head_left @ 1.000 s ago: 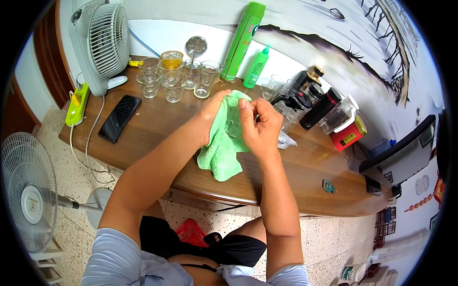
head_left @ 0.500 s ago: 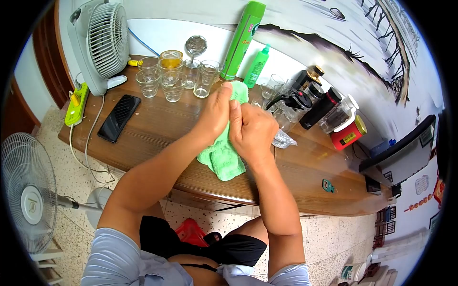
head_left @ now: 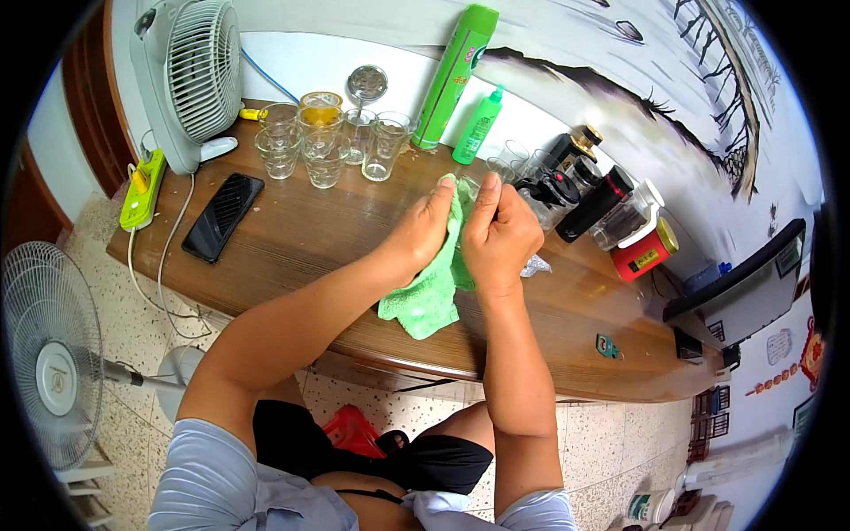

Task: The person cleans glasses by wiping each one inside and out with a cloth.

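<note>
A light green cloth (head_left: 423, 305) hangs between my hands above the brown wooden table (head_left: 567, 327). My left hand (head_left: 423, 232) is wrapped round the cloth, thumb pointing up. Beside it, my right hand (head_left: 501, 234) is curled with its thumb raised, at the cloth's right edge. Something clear, perhaps a glass, shows faintly between the hands; its shape is mostly hidden. What my right fingers pinch cannot be made out.
Several glasses (head_left: 324, 161) stand behind my left hand, near a green bottle (head_left: 478, 126) and a tall green can (head_left: 455, 78). A phone (head_left: 223, 218) lies left. A glass pot (head_left: 551, 192), black flask (head_left: 595, 203) and red tin (head_left: 645, 251) stand right.
Both hands have shifted slightly right since half a second ago and are further apart at the top, with the cloth's upper part now narrow between them.
</note>
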`<state>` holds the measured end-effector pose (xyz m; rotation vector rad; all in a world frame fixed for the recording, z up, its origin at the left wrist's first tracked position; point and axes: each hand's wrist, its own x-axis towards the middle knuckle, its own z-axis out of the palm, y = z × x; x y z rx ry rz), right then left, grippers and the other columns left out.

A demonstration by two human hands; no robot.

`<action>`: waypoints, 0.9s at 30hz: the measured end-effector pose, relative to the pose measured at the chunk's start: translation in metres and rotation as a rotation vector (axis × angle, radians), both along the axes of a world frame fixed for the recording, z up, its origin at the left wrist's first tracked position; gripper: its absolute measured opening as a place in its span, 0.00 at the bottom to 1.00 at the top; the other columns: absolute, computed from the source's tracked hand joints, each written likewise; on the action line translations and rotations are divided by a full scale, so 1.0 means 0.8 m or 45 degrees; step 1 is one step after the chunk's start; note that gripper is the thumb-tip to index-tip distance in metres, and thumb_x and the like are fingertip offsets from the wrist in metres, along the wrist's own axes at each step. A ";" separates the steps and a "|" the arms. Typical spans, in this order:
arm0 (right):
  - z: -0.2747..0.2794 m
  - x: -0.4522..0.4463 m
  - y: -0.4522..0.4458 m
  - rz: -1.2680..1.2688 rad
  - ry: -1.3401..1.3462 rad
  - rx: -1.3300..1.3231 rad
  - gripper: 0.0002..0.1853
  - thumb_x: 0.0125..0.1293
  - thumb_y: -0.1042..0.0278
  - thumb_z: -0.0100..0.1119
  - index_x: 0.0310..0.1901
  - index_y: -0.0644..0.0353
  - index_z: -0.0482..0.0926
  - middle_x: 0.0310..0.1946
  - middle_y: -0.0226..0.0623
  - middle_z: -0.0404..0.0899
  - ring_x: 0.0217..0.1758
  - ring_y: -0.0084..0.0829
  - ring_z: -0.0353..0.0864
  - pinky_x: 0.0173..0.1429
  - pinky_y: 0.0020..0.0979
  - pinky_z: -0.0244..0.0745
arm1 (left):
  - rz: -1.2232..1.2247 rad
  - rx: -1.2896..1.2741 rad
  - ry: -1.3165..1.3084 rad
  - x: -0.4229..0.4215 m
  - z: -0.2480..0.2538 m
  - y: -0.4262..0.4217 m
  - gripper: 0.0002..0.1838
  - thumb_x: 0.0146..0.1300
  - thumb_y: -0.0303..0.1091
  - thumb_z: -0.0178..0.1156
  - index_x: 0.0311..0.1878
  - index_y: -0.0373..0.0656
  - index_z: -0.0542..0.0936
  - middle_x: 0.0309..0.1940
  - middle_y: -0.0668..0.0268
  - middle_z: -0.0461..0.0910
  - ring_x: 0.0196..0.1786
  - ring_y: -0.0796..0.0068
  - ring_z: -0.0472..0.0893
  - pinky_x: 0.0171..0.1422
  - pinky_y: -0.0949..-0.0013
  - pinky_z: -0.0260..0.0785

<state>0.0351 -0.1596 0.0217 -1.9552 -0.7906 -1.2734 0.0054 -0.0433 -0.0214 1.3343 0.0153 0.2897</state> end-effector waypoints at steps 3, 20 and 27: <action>-0.001 -0.004 0.002 -0.009 0.069 -0.045 0.25 0.79 0.62 0.60 0.19 0.55 0.71 0.15 0.42 0.72 0.18 0.49 0.73 0.26 0.46 0.66 | 0.093 0.287 -0.165 0.010 -0.012 0.004 0.31 0.89 0.57 0.38 0.57 0.37 0.80 0.50 0.63 0.82 0.54 0.75 0.78 0.64 0.65 0.73; -0.001 -0.003 -0.001 0.143 -0.104 0.023 0.24 0.76 0.66 0.63 0.19 0.56 0.71 0.16 0.40 0.71 0.19 0.47 0.71 0.27 0.45 0.63 | -0.235 -0.383 0.152 -0.005 0.008 0.016 0.27 0.85 0.57 0.47 0.58 0.41 0.82 0.47 0.63 0.85 0.49 0.72 0.85 0.56 0.62 0.80; 0.000 -0.010 0.007 0.039 0.036 -0.062 0.24 0.78 0.62 0.61 0.20 0.55 0.72 0.16 0.41 0.73 0.19 0.48 0.74 0.28 0.46 0.67 | 0.046 0.133 -0.253 0.007 -0.007 0.008 0.29 0.90 0.54 0.36 0.54 0.39 0.80 0.46 0.66 0.82 0.49 0.78 0.79 0.59 0.66 0.75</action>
